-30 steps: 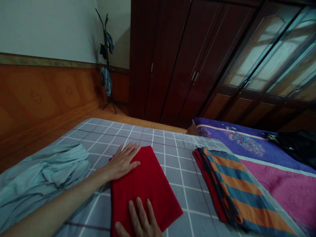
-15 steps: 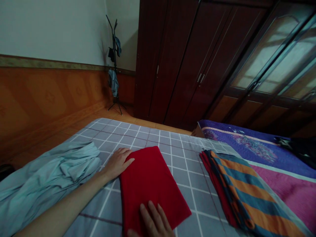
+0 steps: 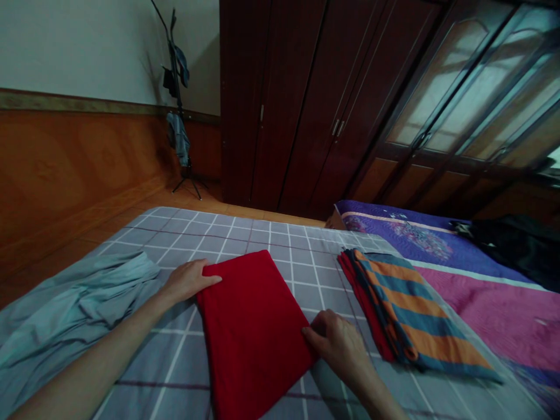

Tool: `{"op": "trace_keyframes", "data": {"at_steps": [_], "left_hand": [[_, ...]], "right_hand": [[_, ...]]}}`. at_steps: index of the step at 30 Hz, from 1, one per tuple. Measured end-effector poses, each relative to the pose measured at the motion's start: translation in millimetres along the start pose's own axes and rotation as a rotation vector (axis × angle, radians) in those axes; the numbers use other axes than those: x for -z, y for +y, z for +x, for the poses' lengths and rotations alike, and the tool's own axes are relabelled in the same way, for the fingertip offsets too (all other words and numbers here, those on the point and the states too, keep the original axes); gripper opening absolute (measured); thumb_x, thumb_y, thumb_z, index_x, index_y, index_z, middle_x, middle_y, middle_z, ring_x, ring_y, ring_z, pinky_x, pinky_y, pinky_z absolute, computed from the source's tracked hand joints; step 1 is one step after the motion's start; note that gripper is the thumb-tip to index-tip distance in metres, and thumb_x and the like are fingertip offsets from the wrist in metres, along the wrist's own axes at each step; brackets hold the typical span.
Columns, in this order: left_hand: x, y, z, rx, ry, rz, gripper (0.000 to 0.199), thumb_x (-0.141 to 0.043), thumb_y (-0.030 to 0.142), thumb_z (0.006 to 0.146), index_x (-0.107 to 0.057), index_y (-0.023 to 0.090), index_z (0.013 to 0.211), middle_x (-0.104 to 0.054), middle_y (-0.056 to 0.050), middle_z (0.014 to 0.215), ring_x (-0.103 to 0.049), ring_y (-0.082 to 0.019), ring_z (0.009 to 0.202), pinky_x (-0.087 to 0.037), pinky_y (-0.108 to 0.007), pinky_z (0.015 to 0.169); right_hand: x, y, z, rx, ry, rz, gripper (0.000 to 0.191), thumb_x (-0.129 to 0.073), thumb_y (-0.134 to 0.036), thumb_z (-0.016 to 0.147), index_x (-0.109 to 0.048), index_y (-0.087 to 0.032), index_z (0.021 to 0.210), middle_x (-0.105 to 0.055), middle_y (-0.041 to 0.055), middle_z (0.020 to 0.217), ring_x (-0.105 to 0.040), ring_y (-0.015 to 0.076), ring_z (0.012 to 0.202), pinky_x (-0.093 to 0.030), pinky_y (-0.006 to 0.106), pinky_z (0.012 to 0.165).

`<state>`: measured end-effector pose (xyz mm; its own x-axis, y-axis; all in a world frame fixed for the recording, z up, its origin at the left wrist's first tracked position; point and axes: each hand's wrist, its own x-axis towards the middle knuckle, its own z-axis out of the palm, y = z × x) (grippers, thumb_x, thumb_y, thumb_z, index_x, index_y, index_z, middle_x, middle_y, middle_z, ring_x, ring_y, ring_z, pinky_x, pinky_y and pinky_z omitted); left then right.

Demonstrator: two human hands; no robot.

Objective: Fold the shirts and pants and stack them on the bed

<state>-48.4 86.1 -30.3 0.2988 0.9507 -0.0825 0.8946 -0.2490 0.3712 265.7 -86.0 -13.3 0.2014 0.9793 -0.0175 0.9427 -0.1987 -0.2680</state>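
A folded red garment (image 3: pixel 256 326) lies on the grey checked bedsheet in front of me; its exact kind does not show. At its far left corner, my left hand (image 3: pixel 186 281) holds the edge, with the thumb stretched over the top. My right hand (image 3: pixel 339 344) pinches the near right corner between thumb and fingers. A crumpled pale grey-green cloth (image 3: pixel 83 309) lies left of my left hand. Beyond my right hand is a folded stack of clothes, with an orange and blue striped garment (image 3: pixel 420 309) on top and red and dark layers below.
Under everything is the checked bedsheet (image 3: pixel 301 256). A second bed with a purple and pink cover (image 3: pixel 464 291) adjoins on the right, bearing dark clothing (image 3: pixel 516 245). Behind stand a dark wooden wardrobe (image 3: pixel 280 116) and a coat stand (image 3: pixel 178 99) with caps and cloth.
My right hand has gone from lying flat on the red garment to pinching its right corner. My left hand stays at the far left corner. The view has turned slightly right.
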Motion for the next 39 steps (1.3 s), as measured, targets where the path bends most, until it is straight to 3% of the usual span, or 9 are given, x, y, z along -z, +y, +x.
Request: {"op": "trace_keyframes", "data": {"at_steps": [7,10,13,16,19,23,27,31,39], "left_hand": [[-4.3,-12.0,4.4,-0.035,0.004,-0.231,0.032,-0.052,0.05,0.07,-0.055,0.018,0.077,-0.064,-0.005,0.075,-0.061,-0.025,0.072,-0.04,-0.031,0.062],[-5.3,-12.6,6.6,-0.019,0.004,-0.346,0.034,-0.057,0.047,0.064,-0.058,0.017,0.079,-0.066,-0.006,0.075,-0.06,-0.025,0.071,-0.041,-0.031,0.062],[-3.9,-11.9,8.1,0.004,-0.091,-0.393,0.036,-0.061,0.048,0.062,-0.063,0.015,0.076,-0.068,-0.007,0.074,-0.06,-0.025,0.068,-0.042,-0.031,0.06],[-0.7,-9.8,5.9,0.034,-0.186,-0.461,0.036,-0.063,0.047,0.062,-0.067,0.013,0.074,-0.069,-0.008,0.07,-0.061,-0.026,0.065,-0.042,-0.031,0.058],[4.3,-2.2,-2.5,0.059,-0.18,-0.602,0.034,-0.068,0.045,0.06,-0.069,0.013,0.074,-0.07,-0.007,0.07,-0.062,-0.026,0.066,-0.045,-0.032,0.06],[8.3,19.3,-16.2,0.083,-0.2,-1.003,0.036,-0.071,0.039,0.06,-0.067,0.014,0.086,-0.072,-0.007,0.081,-0.066,-0.027,0.077,-0.051,-0.035,0.07],[2.6,47.1,-14.5,0.093,-0.156,-1.192,0.038,-0.075,0.032,0.057,-0.062,0.016,0.089,-0.072,-0.005,0.082,-0.067,-0.024,0.075,-0.052,-0.035,0.072],[-8.1,92.2,5.3,0.017,-0.068,-1.227,0.038,-0.076,0.028,0.055,-0.059,0.015,0.086,-0.069,-0.002,0.079,-0.064,-0.02,0.072,-0.05,-0.031,0.067],[-11.6,241.4,43.7,-0.288,-0.114,-1.427,0.027,-0.071,0.018,0.054,-0.056,0.015,0.077,-0.063,0.003,0.069,-0.056,-0.011,0.06,-0.042,-0.023,0.058]], "right_hand": [[-14.0,-8.2,4.4,-0.133,-0.092,0.473,0.002,-0.06,-0.017,0.07,-0.059,-0.017,0.068,-0.061,0.0005,0.061,-0.056,0.0148,0.059,-0.032,0.023,0.053],[-20.2,-3.7,15.6,-0.157,-0.179,0.687,0.022,-0.06,-0.022,0.071,-0.063,-0.015,0.091,-0.061,-0.0006,0.063,-0.054,0.013,0.056,-0.033,0.022,0.05],[-16.3,-3.3,28.3,-0.158,-0.265,0.711,0.035,-0.059,-0.028,0.074,-0.062,-0.012,0.104,-0.062,-0.0004,0.065,-0.053,0.0119,0.054,-0.034,0.022,0.049],[-10.1,-7.7,35.3,-0.128,-0.309,0.67,0.019,-0.066,-0.028,0.067,-0.067,-0.014,0.079,-0.058,-0.0015,0.058,-0.048,0.011,0.051,-0.03,0.022,0.047],[-9.3,-12.3,32.3,-0.095,-0.279,0.622,0.013,-0.068,-0.023,0.061,-0.058,-0.016,0.057,-0.049,-0.004,0.049,-0.042,0.0096,0.049,-0.025,0.023,0.047],[-11.1,-11.4,18.0,-0.07,-0.225,0.682,0.005,-0.059,-0.02,0.068,-0.058,-0.016,0.065,-0.056,-0.0024,0.058,-0.049,0.0115,0.057,-0.03,0.021,0.049],[4.2,1.2,4.3,-0.045,-0.18,0.788,0.009,-0.055,-0.022,0.072,-0.061,-0.015,0.075,-0.063,-0.0001,0.069,-0.056,0.0141,0.064,-0.04,0.021,0.054],[40.7,30.1,-4.4,0.006,-0.124,1.031,0.025,-0.056,-0.027,0.075,-0.066,-0.016,0.096,-0.07,0.0028,0.086,-0.064,0.0199,0.077,-0.05,0.028,0.067],[122.4,127.1,-29.3,-0.209,0.141,1.224,0.043,-0.075,-0.032,0.067,-0.068,-0.02,0.108,-0.073,0.0053,0.094,-0.069,0.0203,0.077,-0.054,0.029,0.069]]}}
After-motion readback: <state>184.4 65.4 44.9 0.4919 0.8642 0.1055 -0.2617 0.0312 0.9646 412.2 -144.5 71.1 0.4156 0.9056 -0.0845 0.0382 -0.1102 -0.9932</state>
